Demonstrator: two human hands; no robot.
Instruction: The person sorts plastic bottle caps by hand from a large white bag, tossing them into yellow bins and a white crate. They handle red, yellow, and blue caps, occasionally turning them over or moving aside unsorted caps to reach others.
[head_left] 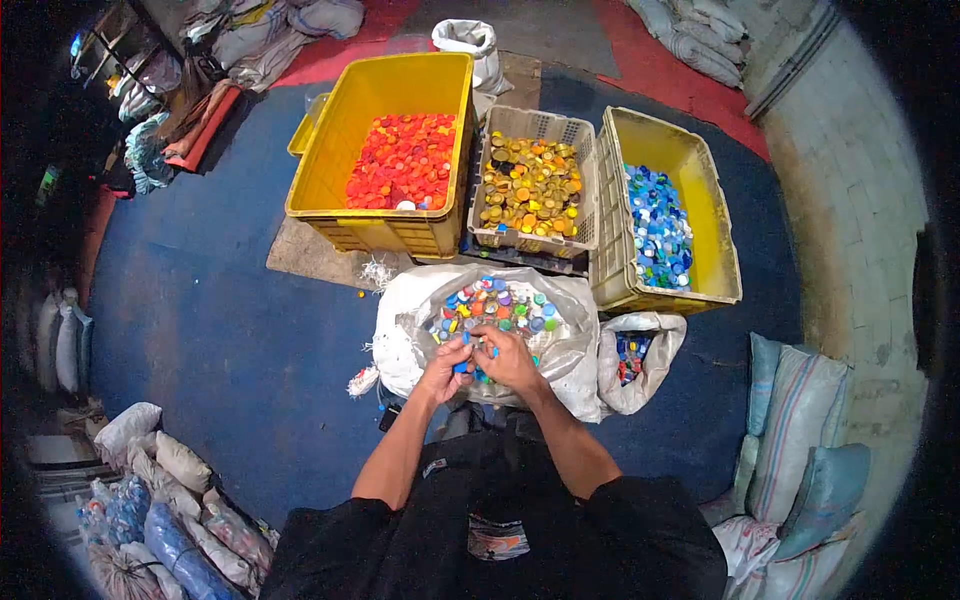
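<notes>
Caps of many colours, among them red, yellow, green, blue, orange and purple, lie in the open mouth of a white sack at the centre of the frame. Above its near part, the two hands are close together. The left hand has its fingers curled around blue caps, which show at the fingertips. The right hand is just beside it, its fingers bent inward toward the left; a bit of blue shows by them, but whether they grip it I cannot tell.

Beyond the sack, three containers are lined up across the upper middle of the frame. The yellow bin on the left holds red caps; the crate in the middle holds yellow and orange caps; the tilted-looking tub on the right holds blue, white and green caps. A small sack with red and blue caps in it stands just to the right of the white one. Another open sack is at top centre, behind the bin and the crate. Blue flooring runs beneath, with filled sacks at lower right and bagged bottles at lower left.
</notes>
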